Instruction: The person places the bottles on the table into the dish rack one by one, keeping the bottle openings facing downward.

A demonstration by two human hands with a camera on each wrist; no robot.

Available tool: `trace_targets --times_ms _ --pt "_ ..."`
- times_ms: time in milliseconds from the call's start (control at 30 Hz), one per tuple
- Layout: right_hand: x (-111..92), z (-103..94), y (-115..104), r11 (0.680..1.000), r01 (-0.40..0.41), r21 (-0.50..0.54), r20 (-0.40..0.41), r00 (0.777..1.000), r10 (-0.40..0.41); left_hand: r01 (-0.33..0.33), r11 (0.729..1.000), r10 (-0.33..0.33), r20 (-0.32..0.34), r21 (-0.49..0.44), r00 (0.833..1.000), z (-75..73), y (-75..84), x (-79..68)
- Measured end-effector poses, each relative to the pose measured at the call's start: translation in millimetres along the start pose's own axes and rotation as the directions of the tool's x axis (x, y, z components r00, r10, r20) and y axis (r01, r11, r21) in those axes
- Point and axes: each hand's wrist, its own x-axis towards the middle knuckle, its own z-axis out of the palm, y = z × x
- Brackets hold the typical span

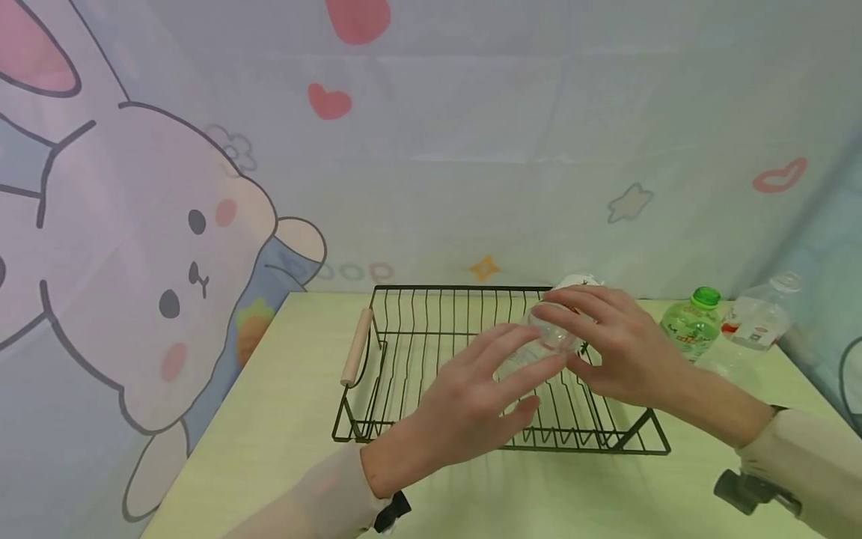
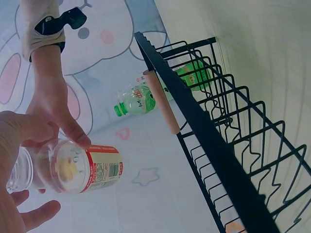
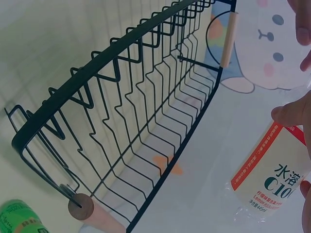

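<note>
A clear plastic bottle (image 1: 555, 333) with a white and red label (image 3: 266, 172) is held above the wire dish rack (image 1: 431, 333). My right hand (image 1: 622, 348) grips it, with fingers and thumb on opposite sides of its body. The bottle's transparent neck (image 2: 20, 170) points towards my left hand (image 1: 474, 385). Fairly straight fingers of that hand reach to the neck end, the thumb standing apart. Whether they touch the bottle is hard to tell. The label is mostly hidden by my right hand in the head view.
The black rack has wooden handles (image 1: 358, 346) and stands on a pale table (image 1: 269, 427). To its right are a green-capped bottle (image 1: 694, 326) and a clear bottle (image 1: 761, 318) with a red and white label. A patterned cloth (image 1: 471, 150) hangs behind.
</note>
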Motion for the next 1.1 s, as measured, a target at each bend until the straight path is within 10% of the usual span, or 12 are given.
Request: trace_targets --times_ms 833,1100 --pt "4.0 5.7 -4.7 1.000 0.012 -0.021 0.035 0.999 -0.011 -0.012 0.997 0.011 0.013 0.075 1.000 7.3 -2.9 0.2" --pt "-0.7 -0.6 -8.5 0.987 -0.162 -0.009 0.025 0.986 0.162 0.014 0.999 -0.012 -0.040 0.052 0.999 7.0 -3.6 -2.2"
